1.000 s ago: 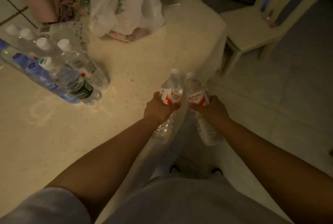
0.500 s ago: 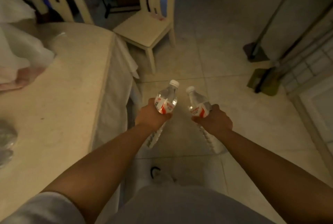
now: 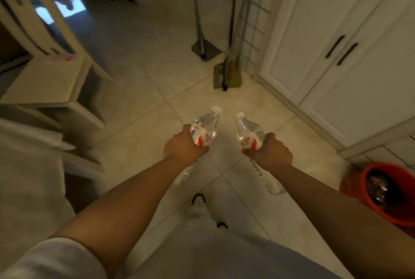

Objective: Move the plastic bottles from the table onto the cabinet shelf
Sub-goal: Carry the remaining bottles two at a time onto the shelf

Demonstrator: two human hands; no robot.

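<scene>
Bottles: two clear plastic bottles, one in each hand, carried in the air over the tiled floor [image 3: 143,90], well apart from the table
Left bottle [image 3: 204,130]: white cap pointing away from the person, red and white label round its middle, clear liquid showing in the shoulder; its ribbed lower body reaches back under the wrist
Right bottle [image 3: 248,133]: same white cap, same red and white label; its ribbed clear base sticks out behind the hand, near the forearm
Left hand [image 3: 183,147]: fingers curled round the label of the left bottle, gripping it
Right hand [image 3: 270,151]: thumb and fingers wrapped round the label of the right bottle, gripping it
Spacing: the two bottles lie side by side, near each other but not touching, both tilted with caps forward
Person: two bare forearms, a pale sleeve at lower left, grey clothing below, and a white shoe [image 3: 197,208] on the floor
Red bucket [image 3: 359,185]: one, at the right edge on the floor, holding something dark and crumpled that is too blurred to name
Cabinet [image 3: 336,38]: white, upper right, two doors with two dark handles, both doors closed
Mops: two long-handled cleaning tools lean in the corner just left of the cabinet
Chair [image 3: 47,81]: one pale chair at left
Table: only a blurred pale edge [image 3: 27,166] at far left
</scene>
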